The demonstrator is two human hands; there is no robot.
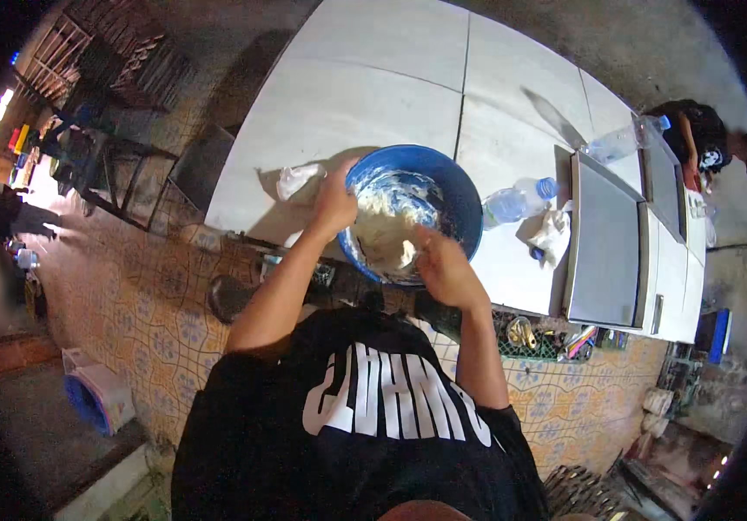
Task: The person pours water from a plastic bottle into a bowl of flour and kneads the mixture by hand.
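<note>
A deep blue basin [467, 208] stands at the near edge of the white table, tilted slightly toward me. Pale, wet dough or batter [382, 236] lies in its bottom and smears its inner wall. My left hand [337, 205] is closed over the basin's left rim. Over the basin's near right side is my right hand [446, 267], fingers curled and a little blurred, close to the pale mix. Whatever it grips, if anything, is hidden. To the basin's right lies a clear plastic bottle [512, 205] with a blue cap. On the left is a crumpled white plastic bag [298, 181].
A shallow grey tray [604, 252] rests on the white table [373, 95] at right, beside another crumpled bag [552, 234]. Farther right lies a second clear bottle [618, 144], near another person [695, 143] at the table. Below the table edge sits a green crate [525, 349].
</note>
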